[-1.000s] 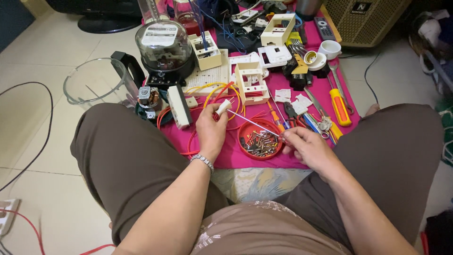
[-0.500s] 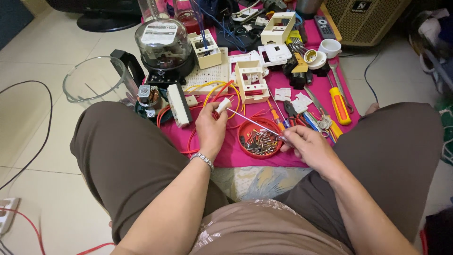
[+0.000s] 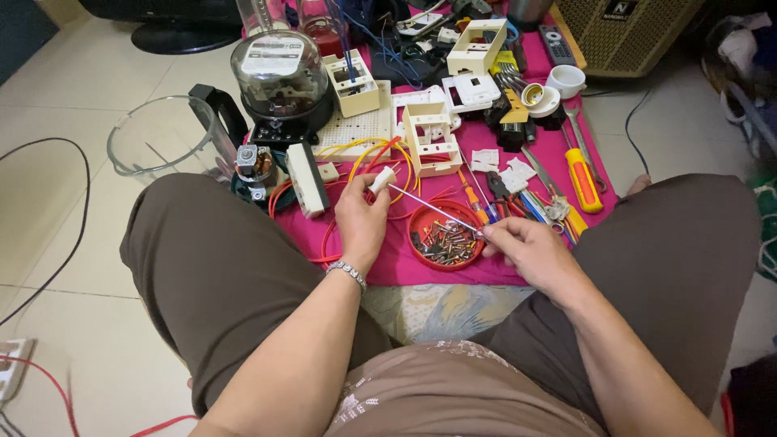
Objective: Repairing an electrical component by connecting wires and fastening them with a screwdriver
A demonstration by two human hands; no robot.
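Screwdriver (image 3: 429, 207) between both hands

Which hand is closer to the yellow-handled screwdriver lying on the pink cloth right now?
Right. The right hand sits just below and left of the yellow-handled screwdriver, apart from it. The left hand is farther left, beyond the red dish.
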